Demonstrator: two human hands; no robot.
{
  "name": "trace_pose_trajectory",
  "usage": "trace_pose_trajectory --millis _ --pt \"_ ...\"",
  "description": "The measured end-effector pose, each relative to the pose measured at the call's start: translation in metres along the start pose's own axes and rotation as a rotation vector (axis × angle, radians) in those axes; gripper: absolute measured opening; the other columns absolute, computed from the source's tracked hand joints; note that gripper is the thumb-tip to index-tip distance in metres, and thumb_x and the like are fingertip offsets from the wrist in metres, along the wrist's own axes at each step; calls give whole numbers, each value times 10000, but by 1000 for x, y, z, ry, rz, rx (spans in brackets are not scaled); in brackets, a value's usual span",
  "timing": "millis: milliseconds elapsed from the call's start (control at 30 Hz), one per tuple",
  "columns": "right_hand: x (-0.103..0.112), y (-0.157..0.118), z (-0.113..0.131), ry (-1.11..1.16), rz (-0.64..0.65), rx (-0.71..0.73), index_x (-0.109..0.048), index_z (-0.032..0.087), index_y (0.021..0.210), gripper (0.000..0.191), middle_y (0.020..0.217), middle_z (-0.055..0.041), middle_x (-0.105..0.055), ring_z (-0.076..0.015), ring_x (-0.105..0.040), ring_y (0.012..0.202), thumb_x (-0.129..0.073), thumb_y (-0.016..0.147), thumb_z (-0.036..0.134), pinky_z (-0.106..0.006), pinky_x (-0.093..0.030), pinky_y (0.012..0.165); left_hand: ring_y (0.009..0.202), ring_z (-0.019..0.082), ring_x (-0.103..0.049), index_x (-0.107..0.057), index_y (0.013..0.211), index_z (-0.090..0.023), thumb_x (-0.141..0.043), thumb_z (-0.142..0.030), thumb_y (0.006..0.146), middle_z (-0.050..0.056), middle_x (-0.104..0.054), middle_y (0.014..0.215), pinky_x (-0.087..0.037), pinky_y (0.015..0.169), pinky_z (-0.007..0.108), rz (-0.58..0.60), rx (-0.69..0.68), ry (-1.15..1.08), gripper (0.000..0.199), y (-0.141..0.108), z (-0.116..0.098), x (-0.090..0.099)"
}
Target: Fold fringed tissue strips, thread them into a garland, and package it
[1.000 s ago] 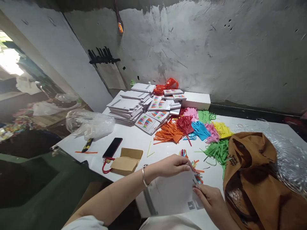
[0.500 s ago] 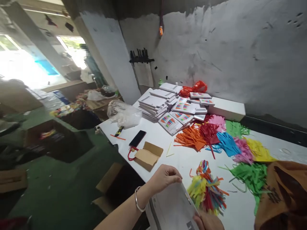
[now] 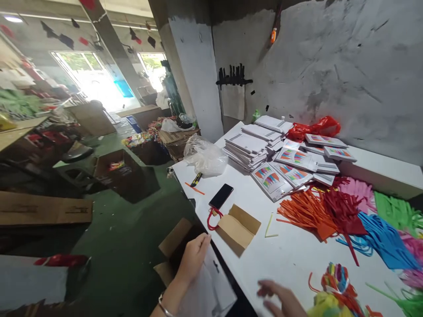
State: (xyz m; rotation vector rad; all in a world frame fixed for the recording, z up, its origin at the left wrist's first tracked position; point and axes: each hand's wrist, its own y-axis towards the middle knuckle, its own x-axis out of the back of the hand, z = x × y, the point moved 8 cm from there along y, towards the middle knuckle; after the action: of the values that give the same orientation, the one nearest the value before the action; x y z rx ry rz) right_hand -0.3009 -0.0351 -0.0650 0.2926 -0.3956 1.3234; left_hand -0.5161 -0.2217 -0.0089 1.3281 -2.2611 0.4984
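My left hand (image 3: 194, 257), with a silver bangle at the wrist, pinches the top edge of a flat white packet (image 3: 211, 286) at the table's near edge. Over the tabletop, to the right of the packet, my right hand (image 3: 279, 297) is slightly blurred, its fingers apart and nothing between them. Just right of it lies a multicoloured tassel bundle (image 3: 337, 290), partly cut off by the frame. Beyond the left hand sits an open brown cardboard piece (image 3: 239, 229), with a red cord (image 3: 213, 220) and a black phone (image 3: 221, 196) beside it.
White packets are stacked (image 3: 246, 147) at the back, near printed packets (image 3: 272, 180) and a red bag (image 3: 317, 127). Coloured fringes (image 3: 307, 211) lie on the right. A clear plastic bag (image 3: 206, 156) and a cutter (image 3: 196, 179) are at the left edge. An open carton (image 3: 175, 240) stands below.
The view has turned left. My left hand has carried the packet left, to the table's edge above the carton. My right hand has let go of the packet and opened.
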Motion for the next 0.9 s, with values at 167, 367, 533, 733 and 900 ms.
trace_pose_trajectory --millis 167,367,533,733,900 --pt "44 115 -58 -68 -312 -149 -616 152 1147 447 1201 -172 -644 -326 -581 1143 -566 808 440 -512 -449 967 542 141 -334 -269 512 -224 -325 -637 893 -45 -269 527 -284 569 284 144 72 134 565 55 44 -16" --pt "17 189 -78 66 -195 -183 -665 143 1033 361 946 -116 -719 -306 -662 942 -576 733 323 -478 -484 893 875 216 -601 -638 958 -185 -551 -376 830 62 -673 945 -425 789 299 179 88 143 246 120 37 -55" --pt "27 175 -64 269 12 -165 -663 148 1073 354 995 -84 -721 -257 -661 957 -556 825 376 -382 -519 853 1064 238 -590 -648 1121 -178 -641 -308 744 99 -649 1203 -425 895 299 337 78 49 399 146 18 -80" --pt "78 145 -50 222 84 -189 -675 198 1108 361 1011 -73 -700 -240 -630 926 -594 869 455 -380 -514 836 754 189 -613 -682 813 -149 -595 -371 782 14 -671 770 -448 668 269 562 112 -91 240 126 -6 -113" --pt "105 135 -21 -85 -113 -51 -665 250 1129 308 1131 -94 -668 -267 -587 1071 -610 880 424 -444 -472 944 702 149 -568 -620 850 -158 -601 -417 820 -8 -623 754 -426 635 241 645 185 -305 261 100 -33 -125"
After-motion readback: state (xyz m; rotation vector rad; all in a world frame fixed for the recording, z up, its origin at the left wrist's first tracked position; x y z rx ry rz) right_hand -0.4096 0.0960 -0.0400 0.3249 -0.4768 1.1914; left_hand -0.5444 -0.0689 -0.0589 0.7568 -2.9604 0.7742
